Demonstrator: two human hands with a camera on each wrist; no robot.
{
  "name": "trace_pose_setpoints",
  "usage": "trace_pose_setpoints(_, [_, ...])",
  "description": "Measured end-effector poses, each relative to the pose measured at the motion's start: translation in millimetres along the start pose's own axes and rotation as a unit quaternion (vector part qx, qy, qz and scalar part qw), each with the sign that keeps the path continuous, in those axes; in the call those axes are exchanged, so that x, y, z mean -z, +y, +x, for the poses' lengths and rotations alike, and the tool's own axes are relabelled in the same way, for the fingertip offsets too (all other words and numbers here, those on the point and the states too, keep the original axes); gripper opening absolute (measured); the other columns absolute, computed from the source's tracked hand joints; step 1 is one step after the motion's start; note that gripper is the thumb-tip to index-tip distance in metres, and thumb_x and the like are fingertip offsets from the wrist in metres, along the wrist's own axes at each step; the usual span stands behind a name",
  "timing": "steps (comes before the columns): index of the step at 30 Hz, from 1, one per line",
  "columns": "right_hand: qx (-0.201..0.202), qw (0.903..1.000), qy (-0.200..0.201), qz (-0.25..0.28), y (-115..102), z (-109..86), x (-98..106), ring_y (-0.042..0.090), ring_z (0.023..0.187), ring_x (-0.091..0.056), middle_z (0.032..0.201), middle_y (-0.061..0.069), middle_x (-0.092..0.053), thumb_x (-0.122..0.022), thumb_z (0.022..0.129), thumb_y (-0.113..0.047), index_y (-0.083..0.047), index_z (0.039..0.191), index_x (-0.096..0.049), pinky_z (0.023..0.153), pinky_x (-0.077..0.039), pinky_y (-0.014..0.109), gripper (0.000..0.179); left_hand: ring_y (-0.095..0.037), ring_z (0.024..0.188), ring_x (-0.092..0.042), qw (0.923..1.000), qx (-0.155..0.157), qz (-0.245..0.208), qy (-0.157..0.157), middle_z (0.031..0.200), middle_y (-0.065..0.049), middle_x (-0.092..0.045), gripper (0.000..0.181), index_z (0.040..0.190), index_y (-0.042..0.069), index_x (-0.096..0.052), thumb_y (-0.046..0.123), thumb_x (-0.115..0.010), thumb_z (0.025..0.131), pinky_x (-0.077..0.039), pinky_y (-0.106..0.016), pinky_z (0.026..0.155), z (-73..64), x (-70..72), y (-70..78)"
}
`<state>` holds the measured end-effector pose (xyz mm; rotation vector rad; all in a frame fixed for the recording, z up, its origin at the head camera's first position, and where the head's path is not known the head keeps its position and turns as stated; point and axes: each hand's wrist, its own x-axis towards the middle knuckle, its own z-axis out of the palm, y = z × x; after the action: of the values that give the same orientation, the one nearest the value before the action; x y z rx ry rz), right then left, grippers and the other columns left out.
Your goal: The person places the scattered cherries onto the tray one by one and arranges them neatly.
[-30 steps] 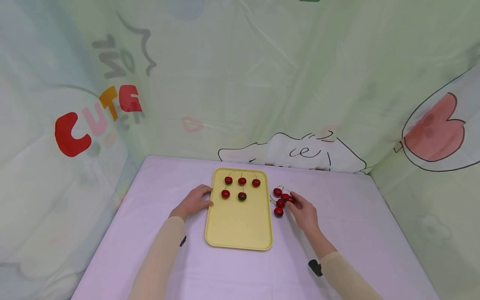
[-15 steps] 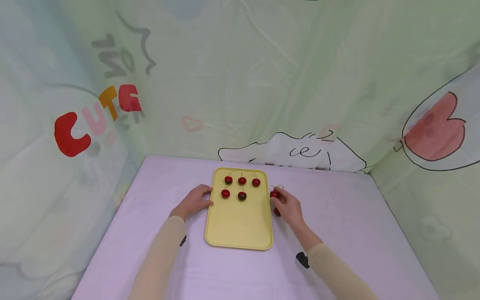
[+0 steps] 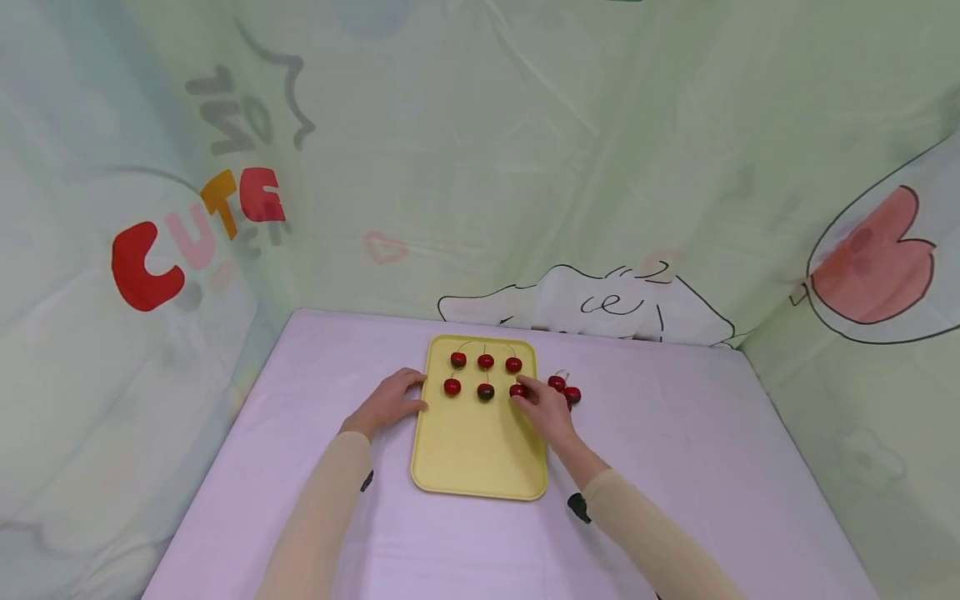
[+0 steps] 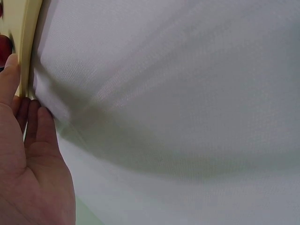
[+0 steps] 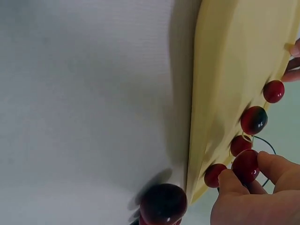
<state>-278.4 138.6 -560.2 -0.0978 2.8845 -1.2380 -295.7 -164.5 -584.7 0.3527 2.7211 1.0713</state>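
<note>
Thumb and fingers of my right hand (image 3: 546, 410) pinch a dark red cherry (image 3: 517, 390) over the right part of the yellow tray (image 3: 477, 454); the right wrist view shows the held cherry (image 5: 245, 166) between the fingertips. Three cherries, including a middle one (image 3: 486, 362), lie along the tray's far end with stems pointing away. Nearer, a red cherry (image 3: 452, 387) and a darker cherry (image 3: 485, 392) lie left of the held one. My left hand (image 3: 386, 402) rests against the tray's left edge, thumb and fingers spread along the rim.
A small cluster of cherries (image 3: 572, 394) lies on the lilac tablecloth (image 3: 675, 442) just right of the tray, partly behind the right hand. A printed cloth curtain (image 3: 465, 183) hangs behind the table and at both sides.
My right hand has taken a cherry from the cluster and carried it left over the tray, to the right end of the second row. My left hand stays at the rim.
</note>
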Motion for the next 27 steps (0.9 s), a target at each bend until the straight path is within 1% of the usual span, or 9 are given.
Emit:
trace_pose_setpoints(4, [0.004, 0.9998, -0.009, -0.017, -1, 3.3, -7, 0.03, 0.11, -0.06, 0.127, 0.017, -0.063, -0.07, 0.091, -0.012, -0.003, 0.132, -0.06, 0.096, -0.051, 0.045, 0.044, -0.025, 0.134, -0.043, 1.0, 0.002, -0.001, -0.001, 0.14, -0.007, -0.051, 0.054, 0.137, 0.007, -0.054, 0.023, -0.073, 0.089, -0.033, -0.039, 0.115, 0.7, -0.3, -0.4])
trace_pose_setpoints(5, [0.005, 0.9997, -0.01, -0.02, -2, 3.6, -8, 0.03, 0.11, -0.061, 0.126, 0.018, -0.063, -0.07, 0.09, -0.011, -0.003, 0.132, -0.06, 0.096, -0.051, 0.046, 0.044, -0.024, 0.134, -0.043, 1.0, 0.003, -0.001, -0.002, 0.14, -0.007, -0.051, 0.054, 0.138, 0.007, -0.054, 0.023, -0.073, 0.089, -0.033, -0.038, 0.115, 0.9, -0.5, -0.8])
trace_pose_setpoints(8, [0.008, 0.9995, -0.012, -0.027, -3, 4.6, -10, 0.027, 0.099, -0.06, 0.123, 0.017, -0.065, -0.07, 0.09, -0.011, -0.003, 0.131, -0.061, 0.089, -0.053, 0.042, 0.043, -0.025, 0.134, -0.043, 1.0, 0.002, -0.003, -0.002, 0.14, -0.007, -0.051, 0.054, 0.137, 0.006, -0.054, 0.022, -0.073, 0.089, -0.033, -0.039, 0.115, -0.3, -0.3, 0.3])
trace_pose_setpoints(11, [0.011, 0.9993, -0.014, -0.033, -4, 5.2, -12, 0.026, 0.095, -0.059, 0.123, 0.017, -0.065, -0.07, 0.091, -0.011, -0.002, 0.131, -0.061, 0.087, -0.053, 0.041, 0.042, -0.025, 0.134, -0.043, 1.0, 0.002, -0.002, -0.003, 0.14, -0.007, -0.051, 0.054, 0.137, 0.006, -0.054, 0.022, -0.073, 0.089, -0.033, -0.038, 0.115, -1.1, 0.0, 1.9])
trace_pose_setpoints(14, [0.01, 0.9993, -0.015, -0.034, -4, 6.0, -14, 0.028, 0.103, -0.061, 0.126, 0.017, -0.064, -0.069, 0.091, -0.011, -0.001, 0.132, -0.06, 0.093, -0.053, 0.043, 0.043, -0.025, 0.134, -0.043, 1.0, 0.0, -0.001, -0.003, 0.14, -0.008, -0.051, 0.054, 0.137, 0.006, -0.054, 0.022, -0.073, 0.089, -0.033, -0.039, 0.115, -1.4, 0.1, 3.3])
trace_pose_setpoints(16, [0.009, 0.9993, -0.016, -0.032, -5, 6.4, -14, 0.029, 0.112, -0.06, 0.129, 0.017, -0.062, -0.069, 0.091, -0.01, -0.001, 0.132, -0.06, 0.098, -0.051, 0.045, 0.043, -0.026, 0.134, -0.043, 1.0, 0.0, -0.002, -0.004, 0.14, -0.008, -0.051, 0.054, 0.137, 0.005, -0.054, 0.021, -0.073, 0.089, -0.033, -0.039, 0.115, -1.5, 0.2, 3.8])
trace_pose_setpoints(24, [0.007, 0.9992, -0.016, -0.035, -2, 7.9, -16, 0.032, 0.121, -0.056, 0.132, 0.017, -0.06, -0.068, 0.092, -0.009, -0.001, 0.133, -0.059, 0.101, -0.049, 0.046, 0.043, -0.026, 0.132, -0.044, 0.9999, -0.01, -0.001, 0.0, 0.138, -0.009, -0.052, 0.053, 0.136, 0.004, -0.055, 0.02, -0.073, 0.089, -0.034, -0.039, 0.114, -1.9, 1.0, 4.2])
trace_pose_setpoints(27, [0.006, 0.9991, -0.017, -0.038, -1, 8.3, -17, 0.033, 0.124, -0.054, 0.132, 0.016, -0.06, -0.068, 0.092, -0.009, -0.001, 0.133, -0.059, 0.103, -0.047, 0.046, 0.043, -0.026, 0.133, -0.044, 1.0, -0.008, 0.0, -0.001, 0.139, -0.008, -0.052, 0.053, 0.136, 0.004, -0.055, 0.02, -0.073, 0.089, -0.034, -0.039, 0.115, -1.0, 0.7, 3.0])
